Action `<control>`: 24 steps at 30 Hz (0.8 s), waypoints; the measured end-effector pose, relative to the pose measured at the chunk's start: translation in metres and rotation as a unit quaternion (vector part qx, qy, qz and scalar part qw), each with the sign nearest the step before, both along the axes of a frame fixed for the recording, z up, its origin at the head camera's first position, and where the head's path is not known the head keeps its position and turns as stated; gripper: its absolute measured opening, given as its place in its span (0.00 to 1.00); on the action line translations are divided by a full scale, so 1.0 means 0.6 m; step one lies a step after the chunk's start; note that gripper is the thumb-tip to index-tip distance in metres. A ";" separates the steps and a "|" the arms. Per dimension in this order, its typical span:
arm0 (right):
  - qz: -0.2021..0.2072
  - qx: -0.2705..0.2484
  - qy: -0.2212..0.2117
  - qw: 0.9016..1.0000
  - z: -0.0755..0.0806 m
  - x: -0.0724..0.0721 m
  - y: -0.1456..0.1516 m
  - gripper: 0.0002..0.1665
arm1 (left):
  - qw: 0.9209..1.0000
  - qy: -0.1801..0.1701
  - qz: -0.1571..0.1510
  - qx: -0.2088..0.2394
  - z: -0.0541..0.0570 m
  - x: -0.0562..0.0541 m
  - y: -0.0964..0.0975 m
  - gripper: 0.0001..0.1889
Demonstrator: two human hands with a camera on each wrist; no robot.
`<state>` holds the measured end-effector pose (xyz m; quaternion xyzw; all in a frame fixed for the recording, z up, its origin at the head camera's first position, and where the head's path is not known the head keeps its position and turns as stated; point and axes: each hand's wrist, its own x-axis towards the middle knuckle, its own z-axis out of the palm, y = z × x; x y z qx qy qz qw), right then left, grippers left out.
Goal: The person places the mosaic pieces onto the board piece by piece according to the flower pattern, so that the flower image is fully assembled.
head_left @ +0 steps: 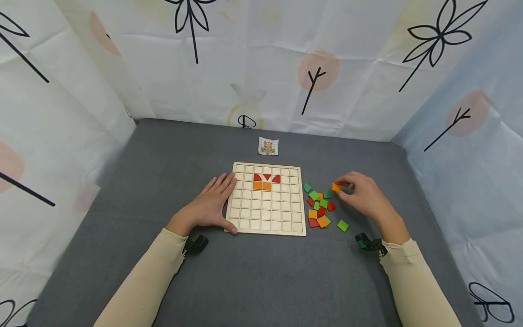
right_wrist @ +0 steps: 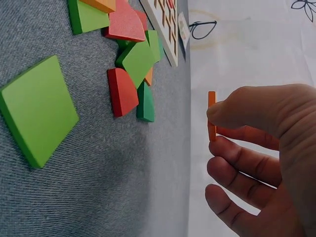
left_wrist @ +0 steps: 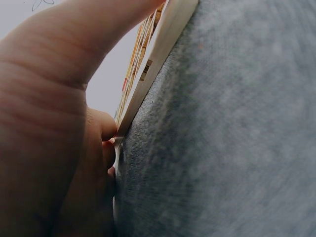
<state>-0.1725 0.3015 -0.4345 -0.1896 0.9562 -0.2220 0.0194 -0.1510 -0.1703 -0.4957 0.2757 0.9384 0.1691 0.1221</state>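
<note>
A pale wooden grid board (head_left: 263,213) lies on the grey table. Near its top sit three red pieces, with two orange square tiles (head_left: 267,186) in the row below. My left hand (head_left: 210,202) rests along the board's left edge, fingers extended and thumb at the lower left corner. In the left wrist view the board's side edge (left_wrist: 143,81) runs beside the thumb. My right hand (head_left: 361,193) pinches an orange tile (right_wrist: 212,116) between thumb and fingers, held above the table. Right of the board lies a loose pile of red, green and orange pieces (head_left: 323,203).
A small printed card (head_left: 268,146) with a coloured grid pattern lies behind the board. One green square tile (head_left: 342,225) sits apart from the pile. White cloth (head_left: 355,104) with plant drawings hangs around the table's back and sides.
</note>
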 end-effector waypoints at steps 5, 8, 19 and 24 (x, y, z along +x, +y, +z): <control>0.001 0.010 -0.002 1.000 0.006 -0.004 -0.014 0.16 | 1.000 -0.001 0.000 -0.001 0.002 0.001 -0.001 0.83; 0.001 0.010 -0.001 1.000 0.009 -0.006 -0.021 0.15 | 1.000 -0.001 0.000 0.001 0.002 0.001 -0.001 0.83; 0.013 0.012 0.003 1.000 0.009 -0.012 -0.039 0.15 | 1.000 0.003 -0.002 0.007 -0.004 0.000 -0.001 0.83; 0.015 0.008 0.011 1.000 0.011 -0.014 -0.045 0.14 | 1.000 0.003 -0.001 0.005 -0.004 0.000 0.000 0.83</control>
